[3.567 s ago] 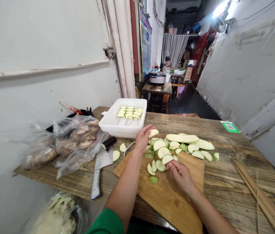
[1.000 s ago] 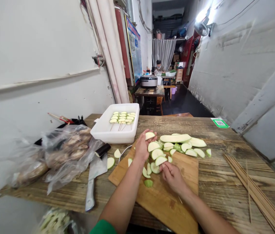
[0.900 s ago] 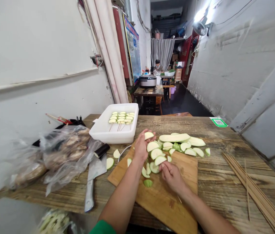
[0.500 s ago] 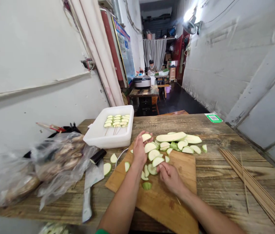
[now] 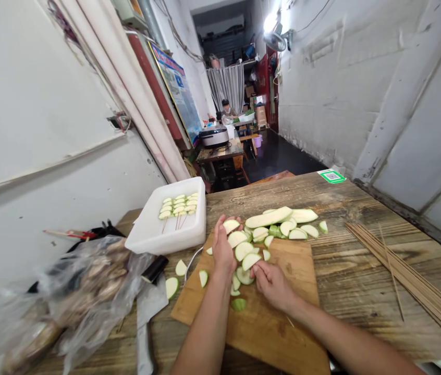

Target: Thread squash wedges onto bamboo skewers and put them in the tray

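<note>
Half-round zucchini slices with green rims lie in a row between my hands, above the wooden cutting board. My left hand curls around the far end of the row, with the zucchini slice at its fingers. At the near end, my right hand is pinched beside another zucchini slice. A thin wooden skewer sticks out below my right wrist; its length inside the hand and slices is hidden. More loose slices and long zucchini pieces lie at the board's far edge.
A white plastic tray holds skewered slices at the back left. Left of the board lie a cleaver, a black chunk and plastic bags of brownish food. Bare skewers lie right. A person sits far back.
The camera view has tilted and shifted slightly, so the surroundings sit differently. Both hands keep nearly the same grip and place over the board.
</note>
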